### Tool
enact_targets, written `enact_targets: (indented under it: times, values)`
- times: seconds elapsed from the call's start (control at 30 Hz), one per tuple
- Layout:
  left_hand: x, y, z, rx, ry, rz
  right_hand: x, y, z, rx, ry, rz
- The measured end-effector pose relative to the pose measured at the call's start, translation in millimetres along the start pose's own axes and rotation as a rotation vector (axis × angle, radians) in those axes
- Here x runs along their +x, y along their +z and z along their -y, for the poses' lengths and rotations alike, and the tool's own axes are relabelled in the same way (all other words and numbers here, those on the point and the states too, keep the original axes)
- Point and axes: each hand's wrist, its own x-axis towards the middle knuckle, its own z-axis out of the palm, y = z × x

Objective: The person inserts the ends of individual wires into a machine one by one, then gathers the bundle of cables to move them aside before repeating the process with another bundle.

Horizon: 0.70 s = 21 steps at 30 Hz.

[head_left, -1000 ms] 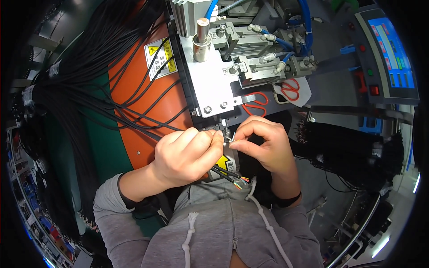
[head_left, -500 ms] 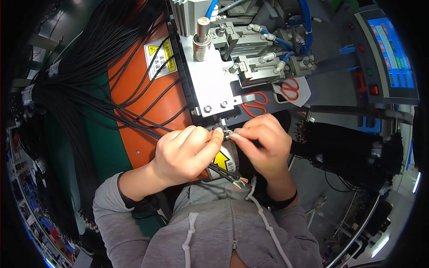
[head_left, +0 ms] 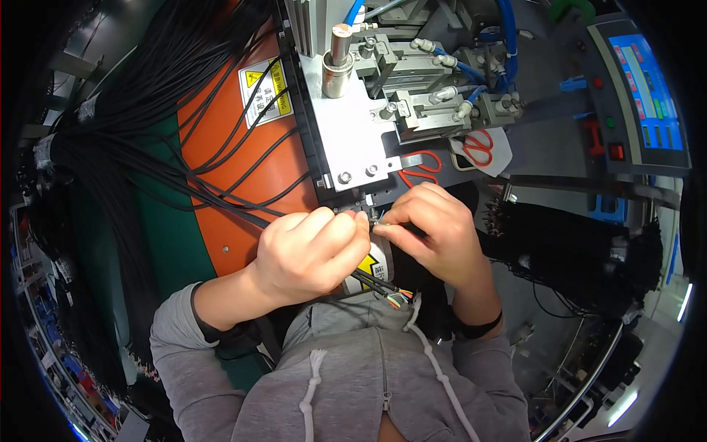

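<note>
My left hand (head_left: 313,250) is closed, thumb and forefinger pinching the end of a black cable just below a small metal fixture (head_left: 370,202) at the machine's front. Opposite it, my right hand (head_left: 434,232) is also closed in a pinch. Between its fingertips are thin wires at that cable end, with a bit of blue showing; the fingers hide most of them. Black cables (head_left: 269,211) run in from the left behind my left hand. Below that hand, cable ends with stripped coloured wires (head_left: 400,297) hang over my lap.
The machine's white metal plate (head_left: 342,140) rises just beyond my hands. Red-handled scissors (head_left: 421,168) lie to its right, with a second red-handled pair (head_left: 479,147) farther off. A control screen (head_left: 648,88) stands far right. Bundled black cables (head_left: 567,239) lie at right.
My right hand has shifted slightly right and down, its fingers turning at the cable end. The left hand stays nearly in place, and the hanging cable ends have moved slightly.
</note>
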Motion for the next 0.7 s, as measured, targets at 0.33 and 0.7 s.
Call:
enact_targets:
  times: [0.33, 0.7]
  values:
    - [-4.7, 5.6, -4.4, 0.003, -0.069, 0.087, -3.8, 11.9, -17.8, 0.324, 0.282, -0.063]
    - [-7.8, 12.6, -13.2, 0.115, -0.184, 0.243, -7.3, 47.7, -18.5, -0.089, 0.085, -0.298]
